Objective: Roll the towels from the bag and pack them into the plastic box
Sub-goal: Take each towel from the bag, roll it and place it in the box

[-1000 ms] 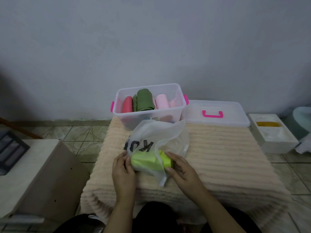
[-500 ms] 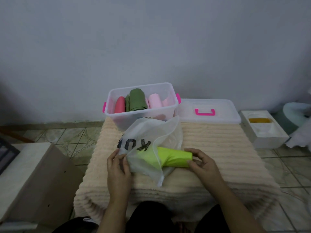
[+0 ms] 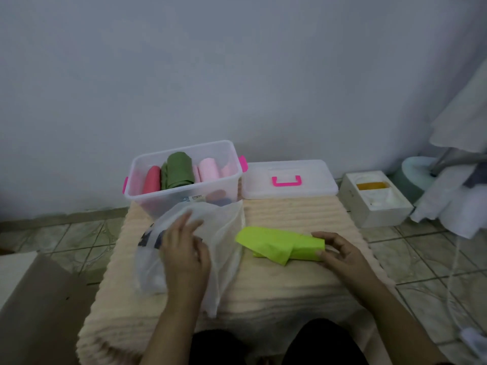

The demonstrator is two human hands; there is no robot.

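Lime towel (image 3: 282,242) was held clear of the bag (image 3: 226,233).
Right hand (image 3: 342,252) fingers were pinched on the towel end; left hand (image 3: 184,252) was laid flat, fingers spread, on the bag.

Both forearms are showing bare, no sleeves reaching into frame. Left hand (image 3: 184,248) and right hand (image 3: 340,251) are showing bare too: no gloves, rings, watch or bands visible. Nails are looking short, detail blurred. At the bottom centre of the frame, dark black clothing (image 3: 263,343) is covering the lap or legs; fabric type is not readable.
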